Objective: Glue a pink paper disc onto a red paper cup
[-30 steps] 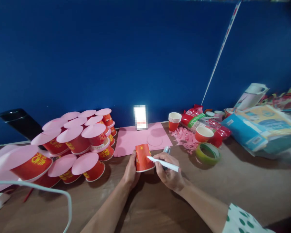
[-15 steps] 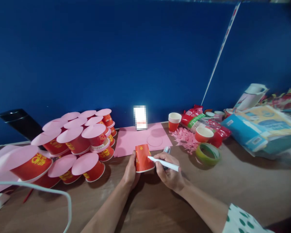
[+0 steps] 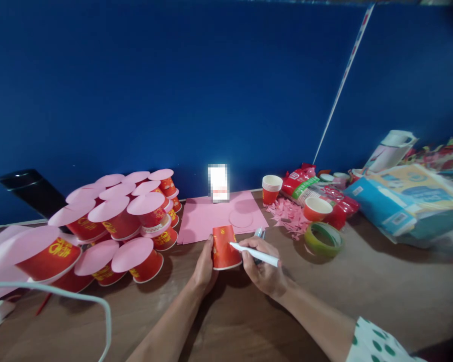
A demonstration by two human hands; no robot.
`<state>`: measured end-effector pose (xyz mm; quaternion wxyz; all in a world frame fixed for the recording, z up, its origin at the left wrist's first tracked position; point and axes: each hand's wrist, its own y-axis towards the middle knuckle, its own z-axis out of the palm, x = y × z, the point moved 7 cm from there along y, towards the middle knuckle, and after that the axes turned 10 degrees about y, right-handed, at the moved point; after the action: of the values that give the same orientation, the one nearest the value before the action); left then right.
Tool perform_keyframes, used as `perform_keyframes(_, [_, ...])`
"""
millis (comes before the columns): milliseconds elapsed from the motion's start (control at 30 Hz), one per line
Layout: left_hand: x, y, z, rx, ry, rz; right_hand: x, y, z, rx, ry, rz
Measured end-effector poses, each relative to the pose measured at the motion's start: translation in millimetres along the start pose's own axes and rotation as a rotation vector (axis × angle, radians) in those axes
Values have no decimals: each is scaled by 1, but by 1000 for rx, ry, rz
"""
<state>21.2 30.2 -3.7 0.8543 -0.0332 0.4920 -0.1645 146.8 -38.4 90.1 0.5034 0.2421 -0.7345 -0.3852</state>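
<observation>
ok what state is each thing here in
red cup, upside down on the table, gripped by the left hand
white pen, held in the right hand, tip at the cup's side
pink-capped cups, heaped and tilted, discs on
cup stack, upright, nested
tape roll, lying flat
pink sheet, flat on the table

Red cup (image 3: 225, 247) with yellow print, white pen (image 3: 254, 254), pink paper (image 3: 207, 215), blue wall (image 3: 211, 90).

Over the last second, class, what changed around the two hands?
The upturned red cup has edged slightly to the right in the left hand. The right hand keeps the white pen tip against its side. Pink paper, covered cups and tape roll stayed put.
</observation>
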Motion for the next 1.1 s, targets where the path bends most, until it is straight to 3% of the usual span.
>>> perform_keyframes(300, [-1, 1, 0, -15, -24, -6, -6, -3, -4, -40, 11, 68])
perform_keyframes(1100, [2, 2, 0, 12, 13, -11, -1, -1, -1, -2, -2, 55])
